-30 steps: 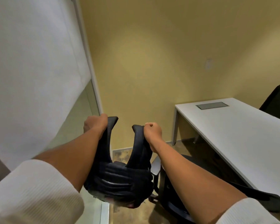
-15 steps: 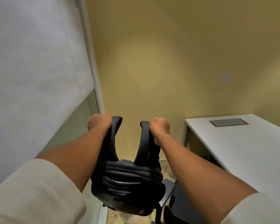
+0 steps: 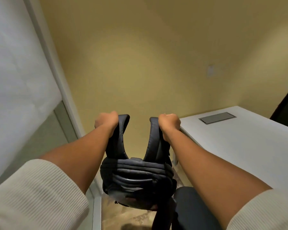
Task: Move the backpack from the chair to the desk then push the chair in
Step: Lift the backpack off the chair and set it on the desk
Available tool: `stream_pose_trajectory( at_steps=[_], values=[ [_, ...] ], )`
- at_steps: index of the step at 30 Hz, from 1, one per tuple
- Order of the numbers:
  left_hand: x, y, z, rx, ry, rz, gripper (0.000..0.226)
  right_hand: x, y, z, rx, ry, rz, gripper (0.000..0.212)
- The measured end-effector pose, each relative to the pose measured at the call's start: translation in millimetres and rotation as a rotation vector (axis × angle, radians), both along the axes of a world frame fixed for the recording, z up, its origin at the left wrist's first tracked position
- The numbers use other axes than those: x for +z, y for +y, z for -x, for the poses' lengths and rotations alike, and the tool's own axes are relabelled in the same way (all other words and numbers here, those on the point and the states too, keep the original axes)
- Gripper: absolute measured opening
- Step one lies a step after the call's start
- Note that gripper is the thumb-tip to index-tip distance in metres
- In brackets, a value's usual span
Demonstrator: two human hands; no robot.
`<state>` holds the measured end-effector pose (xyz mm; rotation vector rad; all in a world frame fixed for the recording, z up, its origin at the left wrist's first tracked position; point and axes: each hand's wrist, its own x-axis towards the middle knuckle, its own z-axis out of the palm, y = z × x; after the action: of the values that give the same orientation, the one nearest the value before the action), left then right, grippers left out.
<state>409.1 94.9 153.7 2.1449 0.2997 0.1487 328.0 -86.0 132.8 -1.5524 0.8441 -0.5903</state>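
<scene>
At centre frame the backpack [image 3: 136, 178] hangs clear of the chair [image 3: 191, 211], left hand [image 3: 106, 121] and right hand [image 3: 170, 124] each fisted round a strap; swing right, lower flat onto the desk [image 3: 249, 146].

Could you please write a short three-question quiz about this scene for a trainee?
1. True or false: the backpack lies on the desk.
2. What does each hand grip? A) one strap each B) the chair C) nothing
3. Fill in: the desk is on the person's ___ side.

Key: 1. false, it hangs in the air. 2. A, left hand and right hand each hold a strap. 3. right.
</scene>
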Motion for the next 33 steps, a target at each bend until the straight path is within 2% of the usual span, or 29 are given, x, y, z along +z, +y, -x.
stream_pose_trajectory(
  at_steps=[2,9,18,22,33],
  values=[
    [-6,-16,-27,-0.055,0.015,-0.017,0.030,-6,-11,-16,-0.068,0.021,0.000,0.017],
    [-31,-76,-128,-0.312,0.043,-0.081,0.031,-20,-46,-80,-0.336,0.052,-0.021,0.020],
    [-27,-167,-226,-0.588,0.016,-0.113,0.031,-20,-101,-148,-0.577,0.060,-0.014,0.016],
    [-13,-216,-272,-0.689,-0.038,-0.151,0.034,-6,-130,-192,-0.637,0.016,-0.009,0.012],
    [44,-393,-404,-1.040,-0.168,-0.151,0.029,53,-252,-306,-0.786,-0.230,-0.186,0.026]
  ],
)
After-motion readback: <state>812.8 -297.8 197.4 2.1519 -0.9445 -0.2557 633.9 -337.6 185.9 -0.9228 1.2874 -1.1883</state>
